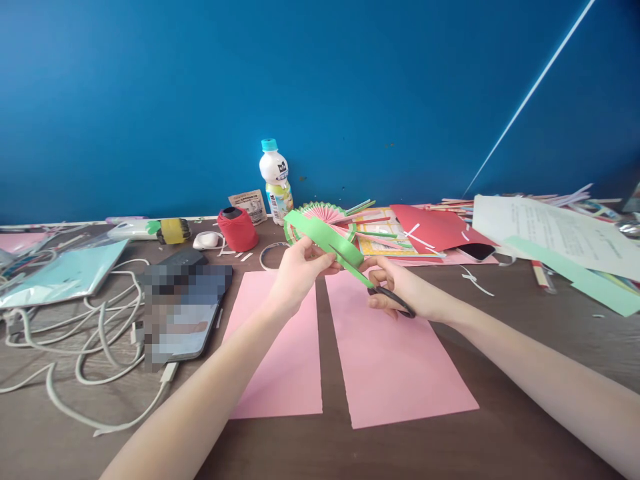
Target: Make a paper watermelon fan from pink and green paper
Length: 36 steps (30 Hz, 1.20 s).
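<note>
My left hand (307,267) pinches a strip of green paper (320,235) between thumb and fingers. In my right hand (393,283) is a pair of scissors (390,297) with black handles, its blades reaching into the green paper. A narrow green sliver hangs along the blades, beside the handles. Two pink paper sheets (280,347) lie below my hands with a gap of brown table between them. Partly hidden behind the green strip is a pleated pink and green paper fan (325,212).
Against the blue wall stand a bottle (277,183) and a red roll (237,229). To the left lie a phone (193,327) and tangled white cables (103,347). Red paper (440,227), a printed sheet (555,233) and paper scraps cover the back right.
</note>
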Each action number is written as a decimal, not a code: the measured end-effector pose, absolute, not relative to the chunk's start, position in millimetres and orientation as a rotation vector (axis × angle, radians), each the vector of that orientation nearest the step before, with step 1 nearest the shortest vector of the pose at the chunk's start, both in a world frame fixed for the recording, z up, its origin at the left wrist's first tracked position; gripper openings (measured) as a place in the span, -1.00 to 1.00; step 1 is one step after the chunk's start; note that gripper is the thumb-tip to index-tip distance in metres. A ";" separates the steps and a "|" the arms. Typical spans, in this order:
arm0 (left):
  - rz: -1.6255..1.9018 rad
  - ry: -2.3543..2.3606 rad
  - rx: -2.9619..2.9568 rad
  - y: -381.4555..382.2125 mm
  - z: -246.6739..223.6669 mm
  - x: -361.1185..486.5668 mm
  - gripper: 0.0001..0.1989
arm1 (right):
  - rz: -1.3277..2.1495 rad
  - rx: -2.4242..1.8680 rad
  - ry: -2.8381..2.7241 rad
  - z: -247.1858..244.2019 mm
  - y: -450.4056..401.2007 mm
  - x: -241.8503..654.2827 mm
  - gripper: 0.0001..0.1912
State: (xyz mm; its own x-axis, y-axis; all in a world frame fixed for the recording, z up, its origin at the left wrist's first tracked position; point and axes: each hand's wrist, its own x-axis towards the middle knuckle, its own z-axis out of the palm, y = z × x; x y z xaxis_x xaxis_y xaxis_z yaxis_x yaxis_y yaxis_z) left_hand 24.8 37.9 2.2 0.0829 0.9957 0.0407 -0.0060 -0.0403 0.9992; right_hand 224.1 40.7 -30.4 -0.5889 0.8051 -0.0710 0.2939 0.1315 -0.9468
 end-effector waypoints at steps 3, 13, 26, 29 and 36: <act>1.178 1.145 1.282 36.7 2.9 26.4 -0.83 | 1.474 -1.085 -1.910 -28.0 38.5 222.3 -0.35; 1.198 1.158 1.252 31.0 6.5 32.7 -0.86 | 1.543 -1.064 -1.856 -18.9 35.5 218.3 0.08; 1.173 1.137 1.237 29.7 4.1 35.4 -0.84 | 1.481 -1.097 -1.920 -18.1 32.9 218.4 -0.02; 1.172 1.147 1.224 29.2 5.5 35.5 -0.83 | 1.495 -1.079 -1.898 -18.3 32.9 217.7 -0.06; 1.204 1.112 1.162 28.5 4.7 36.3 -0.76 | 1.506 -1.087 -1.889 -17.3 32.3 217.0 -0.10</act>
State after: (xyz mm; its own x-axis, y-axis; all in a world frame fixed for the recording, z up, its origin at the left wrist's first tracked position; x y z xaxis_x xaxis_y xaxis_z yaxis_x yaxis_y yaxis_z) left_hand 36.3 28.5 4.7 0.0520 0.9986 -0.0076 -0.0862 0.0120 0.9962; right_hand 217.0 32.3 -17.3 -0.5645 0.8191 -0.1021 0.2822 0.0753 -0.9564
